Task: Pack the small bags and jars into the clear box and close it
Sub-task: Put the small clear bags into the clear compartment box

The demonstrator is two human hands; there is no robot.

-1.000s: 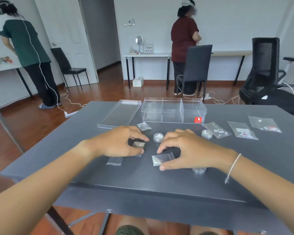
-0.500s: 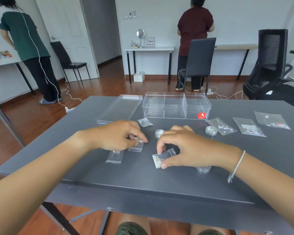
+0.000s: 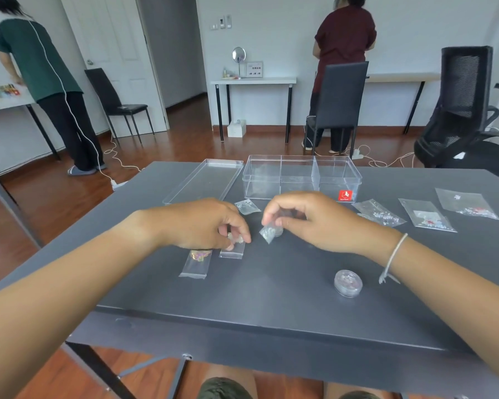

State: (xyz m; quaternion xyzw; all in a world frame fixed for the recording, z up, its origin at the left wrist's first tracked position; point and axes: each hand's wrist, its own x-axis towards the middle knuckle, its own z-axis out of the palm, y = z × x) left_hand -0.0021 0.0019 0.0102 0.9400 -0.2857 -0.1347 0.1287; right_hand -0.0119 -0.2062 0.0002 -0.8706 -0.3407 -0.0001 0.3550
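My right hand (image 3: pixel 308 220) pinches a small clear bag (image 3: pixel 268 233) of pale bits and holds it above the table, in front of the clear three-compartment box (image 3: pixel 301 176). My left hand (image 3: pixel 205 223) pinches the top of another small bag (image 3: pixel 232 250) that still touches the table. A bag with a gold piece (image 3: pixel 196 262) lies beside it. The box lid (image 3: pixel 205 180) lies left of the box. A round jar (image 3: pixel 348 282) sits near my right wrist. A second jar behind the lifted bag is mostly hidden.
More small bags lie on the dark table (image 3: pixel 271 283): one (image 3: pixel 247 206) by the box, three (image 3: pixel 379 212) (image 3: pixel 427 218) (image 3: pixel 467 203) to the right. Two people stand at far tables. A black office chair (image 3: pixel 461 110) stands at the right.
My right hand has lifted its bag off the table and moved toward the box. My left hand has closed on the top of its bag. The near jar is now uncovered.
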